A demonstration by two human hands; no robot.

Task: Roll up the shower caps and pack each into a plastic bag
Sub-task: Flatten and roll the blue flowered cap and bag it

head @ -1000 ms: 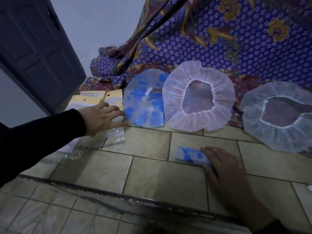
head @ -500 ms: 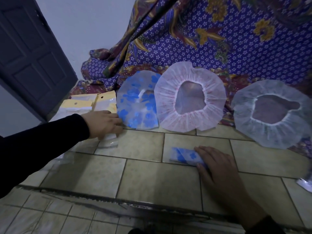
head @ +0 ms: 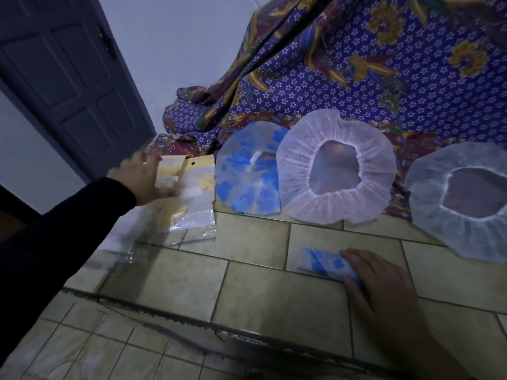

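A rolled shower cap (head: 321,262), clear with blue flowers, lies on the tiled floor, and my right hand (head: 375,281) presses flat on its right end. My left hand (head: 145,178), blurred, rests with spread fingers on a pile of clear plastic bags (head: 192,198) with yellow headers at the left. Three open caps lie along the cloth: a blue-flowered one (head: 247,185), a pink-white one (head: 337,165) and a pale white one (head: 461,198).
A purple flowered cloth (head: 356,64) hangs behind the caps. A dark door (head: 68,72) stands at the far left. More loose clear bags (head: 123,242) lie under my left forearm. A dark ridge (head: 192,327) crosses the tiles near me.
My left hand has moved up and back over the bag pile, and the top bag has shifted. My right hand stays on the rolled cap. The camera has turned left.
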